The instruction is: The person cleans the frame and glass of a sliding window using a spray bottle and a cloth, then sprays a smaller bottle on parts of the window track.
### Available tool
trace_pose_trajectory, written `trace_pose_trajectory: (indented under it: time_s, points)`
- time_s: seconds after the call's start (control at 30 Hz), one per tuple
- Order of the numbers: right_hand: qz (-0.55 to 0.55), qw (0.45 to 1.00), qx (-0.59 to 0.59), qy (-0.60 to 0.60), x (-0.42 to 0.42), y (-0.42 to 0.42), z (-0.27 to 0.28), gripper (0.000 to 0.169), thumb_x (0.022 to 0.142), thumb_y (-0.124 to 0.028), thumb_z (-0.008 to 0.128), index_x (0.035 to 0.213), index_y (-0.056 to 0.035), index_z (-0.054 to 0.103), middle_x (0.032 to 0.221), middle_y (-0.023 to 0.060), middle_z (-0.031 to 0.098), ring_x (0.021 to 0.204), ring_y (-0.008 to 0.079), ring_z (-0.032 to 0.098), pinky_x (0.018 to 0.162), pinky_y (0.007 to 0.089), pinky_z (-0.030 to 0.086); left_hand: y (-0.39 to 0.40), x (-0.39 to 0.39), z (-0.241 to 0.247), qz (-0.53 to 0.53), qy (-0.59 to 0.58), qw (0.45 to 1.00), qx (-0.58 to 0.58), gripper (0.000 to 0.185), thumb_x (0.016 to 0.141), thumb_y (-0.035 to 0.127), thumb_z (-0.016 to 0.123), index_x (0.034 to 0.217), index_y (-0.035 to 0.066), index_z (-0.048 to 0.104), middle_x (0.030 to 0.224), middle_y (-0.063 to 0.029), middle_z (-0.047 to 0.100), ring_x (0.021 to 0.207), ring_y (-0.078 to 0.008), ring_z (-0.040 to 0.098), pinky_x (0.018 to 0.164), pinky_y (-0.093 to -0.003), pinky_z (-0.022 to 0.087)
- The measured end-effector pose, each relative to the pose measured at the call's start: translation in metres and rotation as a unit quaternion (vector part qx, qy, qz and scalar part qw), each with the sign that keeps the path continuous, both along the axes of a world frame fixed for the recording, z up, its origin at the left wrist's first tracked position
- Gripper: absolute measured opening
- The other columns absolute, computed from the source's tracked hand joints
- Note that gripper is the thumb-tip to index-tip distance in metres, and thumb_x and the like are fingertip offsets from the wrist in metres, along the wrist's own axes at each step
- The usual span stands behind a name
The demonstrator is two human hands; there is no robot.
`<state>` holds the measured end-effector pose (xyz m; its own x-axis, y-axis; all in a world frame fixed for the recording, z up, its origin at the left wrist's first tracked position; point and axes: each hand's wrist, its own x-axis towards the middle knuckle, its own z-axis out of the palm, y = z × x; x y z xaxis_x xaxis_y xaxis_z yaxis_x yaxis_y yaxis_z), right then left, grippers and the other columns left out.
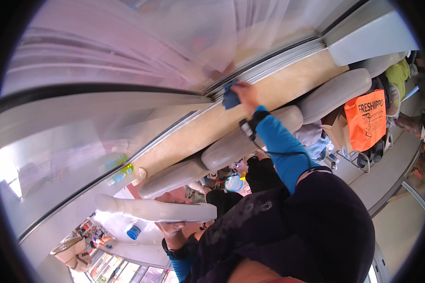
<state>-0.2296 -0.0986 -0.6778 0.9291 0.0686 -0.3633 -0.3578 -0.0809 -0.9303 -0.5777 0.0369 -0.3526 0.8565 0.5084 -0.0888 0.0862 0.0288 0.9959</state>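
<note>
My right hand [247, 94] pinches a crumpled blue cloth [231, 96] against the sliding window's metal track [272, 66], beside the corner of a window frame. My left hand [170, 228], lower left, grips a long, smooth white object [156, 209], its fingers showing on both sides; whether that object is loose or fixed I cannot tell. A beige stone windowsill [290, 83] runs along the track. A spray bottle with yellow-green liquid [122, 174] lies by the glass further left, near a small whitish thing [140, 173].
Grey padded cushions [334, 95] line the sill. An orange bag with writing [366, 120] and a cardboard box [334, 129] stand at right, near shoes on a rack [363, 159]. Below lie clothes and a blue-lidded tub [233, 183]. A beige bag [72, 253] is at lower left.
</note>
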Motion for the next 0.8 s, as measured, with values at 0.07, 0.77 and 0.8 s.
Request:
trace_pose_trajectory:
  time_s: [0.07,0.77,0.8]
  points:
    - [-0.125,0.984,0.112,0.060,0.020,-0.020,-0.002,0.028,0.077,-0.017,0.071,0.098,0.0011,0.070,0.082,0.0086,0.070,0.071,0.0120,0.062,0.066,0.0295,0.050,-0.005,0.000,0.008,0.029,-0.017,0.999,0.000,0.073,0.056,0.038,0.089,0.105,0.002,0.050,0.088,-0.0087,0.055,0.082,-0.0236,0.057,0.065,-0.0307,0.046]
    - [0.035,0.912,0.275,0.303,-0.016,0.011,0.012,0.017,0.091,-0.019,0.057,0.099,-0.0039,0.062,0.088,0.0080,0.063,0.071,0.0177,0.061,0.051,0.0311,0.049,-0.013,-0.020,0.018,0.103,-0.011,0.989,-0.103,0.074,0.057,0.036,0.086,0.110,-0.001,0.050,0.096,-0.0127,0.055,0.084,-0.0258,0.057,0.072,-0.0348,0.048]
    - [0.078,0.888,0.310,0.331,-0.024,0.025,0.006,0.016,0.092,-0.018,0.057,0.100,-0.0050,0.062,0.090,0.0074,0.063,0.073,0.0181,0.060,0.051,0.0312,0.050,-0.013,-0.020,0.017,0.103,-0.018,0.990,-0.098,0.073,0.057,0.035,0.086,0.110,-0.001,0.050,0.096,-0.0128,0.055,0.084,-0.0258,0.057,0.072,-0.0346,0.048]
